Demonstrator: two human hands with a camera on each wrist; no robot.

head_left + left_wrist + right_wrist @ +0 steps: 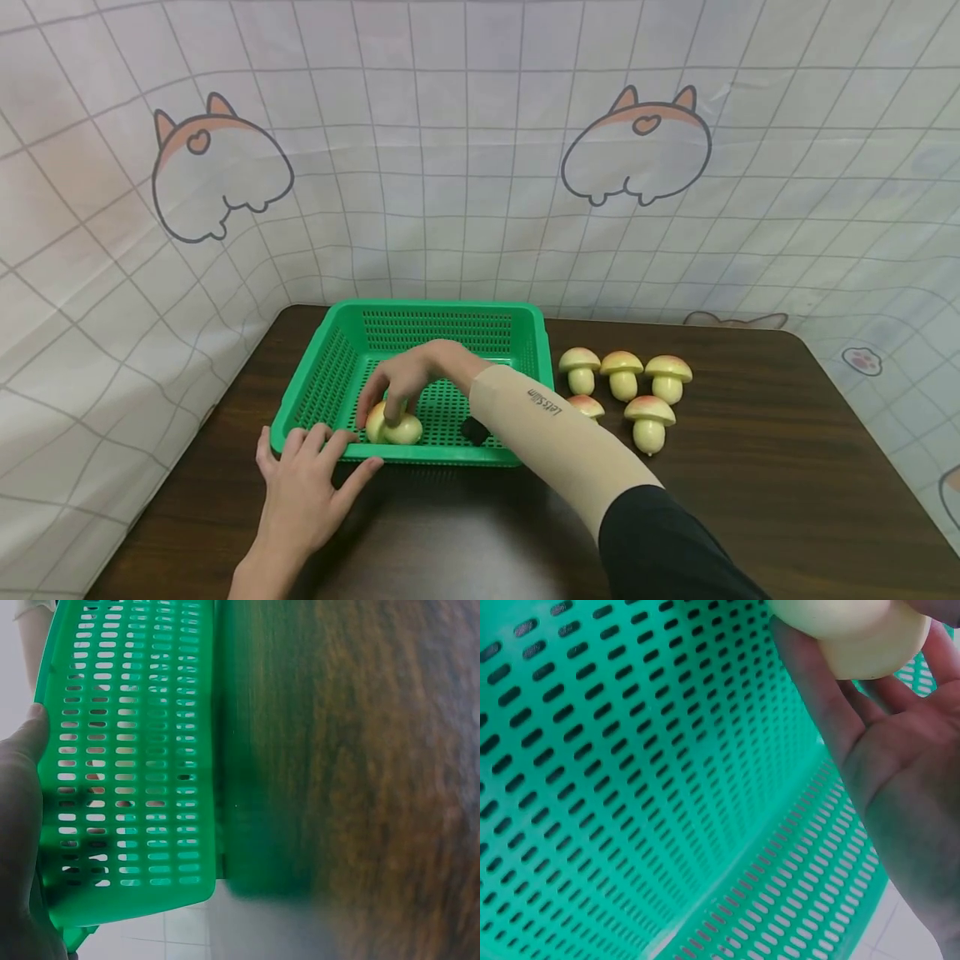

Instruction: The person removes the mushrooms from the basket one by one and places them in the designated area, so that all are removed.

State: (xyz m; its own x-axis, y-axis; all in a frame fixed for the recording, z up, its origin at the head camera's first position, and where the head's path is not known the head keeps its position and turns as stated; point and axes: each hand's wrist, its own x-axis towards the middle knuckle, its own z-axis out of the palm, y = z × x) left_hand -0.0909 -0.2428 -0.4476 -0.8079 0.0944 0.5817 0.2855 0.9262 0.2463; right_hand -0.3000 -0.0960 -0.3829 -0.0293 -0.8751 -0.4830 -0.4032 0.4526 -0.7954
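Observation:
A green plastic basket (pixel 435 454) with slotted walls stands at the left of the table. Inside it, near the front left corner, my right hand (pixel 408 375) reaches down and grips a toy mushroom (pixel 405 430), pale yellow with a reddish tint on its cap. The right wrist view shows the mushroom's smooth pale surface (pixel 874 660) between the fingers, close to the slotted plastic. My left hand (pixel 303 492) holds the basket's front left corner, fingers bent over the rim and thumb along the front. In the left wrist view, the thumb (pixel 26 735) lies against the rim.
Several more toy mushrooms (pixel 650 421) stand on the dark wooden table (pixel 757 417) to the right of the basket, one partly hidden by my right forearm. Below my right wrist is a small black object (pixel 474 431). A checked cloth (pixel 465 167) hangs behind the table.

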